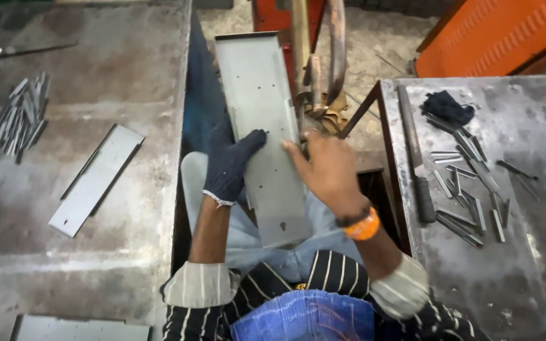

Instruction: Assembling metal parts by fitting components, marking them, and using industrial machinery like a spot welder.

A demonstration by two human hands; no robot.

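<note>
Centre of frame: long grey sheet-metal channel (261, 126), punched with small holes, lies lengthwise over the person's lap, far end reaching toward the red machine frame (273, 16) at top centre. Held there likely because the machine's curved bars (337, 50) sit just beside its right edge.

Left hand (229, 165), in a dark knit glove, lies flat on the channel's left edge, fingers spread and pressing down; it steadies the piece and does not grip it.

Right hand (330, 169), bare, orange band at the wrist, sits at the channel's right edge. Fingers curl together over that edge; whether they pinch the metal or something small against it, cannot tell.

Left of frame: worn steel bench (96, 265) carries a second channel piece (96, 180) lying at an angle, and a heap of small metal strips (17, 117) at upper left, set within the left arm's reach.

Right of frame: another bench (526, 271) holds scattered strips (469, 189), a long file (415, 158) along its near edge, and a dark cloth (447, 107), all close to the bare hand.
</note>
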